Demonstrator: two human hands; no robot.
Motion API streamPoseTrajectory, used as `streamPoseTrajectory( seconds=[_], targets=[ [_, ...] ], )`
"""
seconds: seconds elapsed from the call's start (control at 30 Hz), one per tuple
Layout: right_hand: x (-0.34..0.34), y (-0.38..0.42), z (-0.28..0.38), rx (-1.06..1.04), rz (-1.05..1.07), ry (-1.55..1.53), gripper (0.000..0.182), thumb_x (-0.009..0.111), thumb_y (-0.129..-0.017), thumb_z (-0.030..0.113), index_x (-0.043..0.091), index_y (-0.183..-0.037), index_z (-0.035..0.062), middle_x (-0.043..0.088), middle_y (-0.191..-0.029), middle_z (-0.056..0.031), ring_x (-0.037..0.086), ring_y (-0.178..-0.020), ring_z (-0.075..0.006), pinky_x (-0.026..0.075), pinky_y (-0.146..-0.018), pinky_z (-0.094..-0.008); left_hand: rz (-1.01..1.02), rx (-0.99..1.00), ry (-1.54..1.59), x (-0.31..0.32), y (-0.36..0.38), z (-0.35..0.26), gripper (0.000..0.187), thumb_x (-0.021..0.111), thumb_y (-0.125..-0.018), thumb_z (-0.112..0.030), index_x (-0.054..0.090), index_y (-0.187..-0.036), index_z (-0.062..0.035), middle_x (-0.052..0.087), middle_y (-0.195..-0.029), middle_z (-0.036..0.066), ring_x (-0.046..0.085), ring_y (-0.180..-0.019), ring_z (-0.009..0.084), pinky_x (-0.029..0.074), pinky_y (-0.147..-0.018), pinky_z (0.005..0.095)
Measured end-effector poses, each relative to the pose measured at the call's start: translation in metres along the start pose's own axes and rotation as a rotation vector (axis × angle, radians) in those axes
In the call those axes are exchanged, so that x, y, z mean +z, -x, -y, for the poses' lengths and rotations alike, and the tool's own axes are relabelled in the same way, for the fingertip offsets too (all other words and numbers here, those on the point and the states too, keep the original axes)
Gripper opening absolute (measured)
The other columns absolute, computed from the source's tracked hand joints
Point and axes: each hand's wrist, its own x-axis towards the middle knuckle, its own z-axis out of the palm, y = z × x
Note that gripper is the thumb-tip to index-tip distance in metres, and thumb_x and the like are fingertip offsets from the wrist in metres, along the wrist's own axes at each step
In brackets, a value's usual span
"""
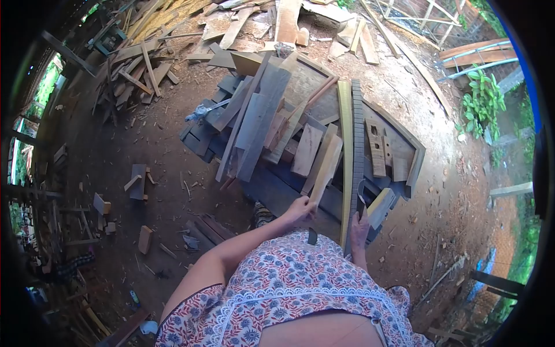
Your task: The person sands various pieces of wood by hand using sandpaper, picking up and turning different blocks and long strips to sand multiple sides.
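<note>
in the head view, a person in a floral garment (300, 263) stands at a dark wooden desk (269, 194) stacked with timber offcuts (263, 118). a pale board (327, 166) lies there, its near end at the left hand (302, 209); it should prove stiff, fairly light and dry rather than slippery (rough edges could splinter), and is probably best held by its long sides. the left hand's fingers are curled in at that end, though whether they pinch the wood cannot be told. the right hand (359, 227), beside a long yellowish strip (345, 150), appears wrapped around a dark tool (361, 192).
</note>
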Motion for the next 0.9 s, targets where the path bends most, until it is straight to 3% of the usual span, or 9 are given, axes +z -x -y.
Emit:
streamPoseTrajectory(
  seconds=[0.07,0.13,0.2,0.4,0.57,0.67,0.77,0.83,0.9],
  targets=[
    [0.008,-0.007,0.01,-0.01,0.058,0.007,0.05,0.041,-0.083,-0.008,0.046,-0.131,0.0057,0.059,-0.115,-0.0144,0.059,-0.099,-0.0189,0.043,-0.087,-0.0285,-0.245,0.264,0.043,-0.012,0.014,-0.014,0.026,0.047,-0.094,-0.026,0.053,-0.087,-0.0011,0.063,-0.072,0.008,0.061,-0.06,0.013,0.049,-0.053,0.0275],
    [0.026,-0.017,0.022,-0.379,0.04,0.09,0.057,0.042,-0.077,-0.014,0.047,-0.129,0.0074,0.056,-0.122,-0.0157,0.055,-0.113,-0.0241,0.041,-0.096,-0.0315,-0.337,0.337,-0.008,-0.026,0.051,-0.057,0.028,0.046,-0.095,-0.027,0.053,-0.087,-0.0008,0.063,-0.071,0.008,0.062,-0.06,0.0137,0.05,-0.055,0.0284],
    [0.042,-0.019,0.052,-0.451,0.153,0.068,0.058,0.042,-0.075,-0.015,0.048,-0.128,0.007,0.054,-0.124,-0.0157,0.052,-0.116,-0.0271,0.041,-0.097,-0.034,-0.45,0.446,-0.092,-0.043,0.087,-0.085,0.033,0.044,-0.095,-0.031,0.053,-0.087,0.0002,0.063,-0.065,0.01,0.063,-0.061,0.0155,0.05,-0.058,0.0301],
    [0.096,0.005,0.135,-0.876,0.479,-0.01,0.054,0.045,-0.073,-0.014,0.052,-0.123,0.0066,0.051,-0.128,-0.0155,0.05,-0.118,-0.0327,0.042,-0.098,-0.04,-0.55,0.425,-0.191,-0.063,0.18,-0.13,0.033,0.047,-0.093,-0.029,0.054,-0.09,0.0021,0.062,-0.067,0.008,0.061,-0.062,0.0123,0.049,-0.059,0.0287],
    [0.142,-0.027,0.072,-0.769,0.418,0.119,0.052,0.046,-0.075,-0.013,0.052,-0.123,0.0065,0.056,-0.122,-0.0158,0.055,-0.113,-0.0289,0.044,-0.094,-0.037,-0.528,0.319,-0.127,-0.07,0.184,-0.118,0.033,0.047,-0.093,-0.029,0.053,-0.086,0.0023,0.062,-0.066,0.009,0.062,-0.063,0.0138,0.049,-0.058,0.0293],
    [0.139,-0.069,0.024,-0.377,0.474,0.092,0.053,0.044,-0.076,-0.013,0.05,-0.125,0.0062,0.06,-0.117,-0.0142,0.058,-0.109,-0.0252,0.045,-0.089,-0.0328,-0.53,0.316,-0.159,-0.066,0.188,-0.114,0.033,0.046,-0.094,-0.029,0.052,-0.087,0.0021,0.062,-0.065,0.01,0.063,-0.063,0.0159,0.049,-0.057,0.0304],
    [0.107,-0.039,0.113,-0.366,0.463,0.039,0.054,0.043,-0.076,-0.014,0.05,-0.125,0.006,0.06,-0.118,-0.0143,0.058,-0.109,-0.0246,0.045,-0.089,-0.0317,-0.555,0.329,-0.252,-0.067,0.198,-0.126,0.032,0.045,-0.094,-0.029,0.052,-0.087,0.0017,0.062,-0.065,0.011,0.064,-0.063,0.0194,0.049,-0.058,0.0328],
    [0.105,-0.022,0.129,-0.477,0.448,0.041,0.053,0.05,-0.075,-0.012,0.051,-0.124,0.0073,0.058,-0.12,-0.014,0.056,-0.112,-0.0248,0.045,-0.092,-0.0321,-0.558,0.347,-0.305,-0.067,0.199,-0.128,0.031,0.045,-0.094,-0.028,0.052,-0.088,0.0015,0.062,-0.065,0.012,0.064,-0.063,0.0217,0.049,-0.06,0.0345],
    [0.108,-0.011,0.138,-0.937,0.444,0.081,0.054,0.057,-0.074,-0.011,0.053,-0.123,0.009,0.055,-0.124,-0.013,0.053,-0.116,-0.027,0.044,-0.095,-0.0345,-0.629,0.459,-0.541,-0.068,0.195,-0.128,0.03,0.045,-0.093,-0.027,0.053,-0.09,0.0013,0.062,-0.065,0.014,0.064,-0.064,0.0256,0.049,-0.063,0.0376]
  ],
)
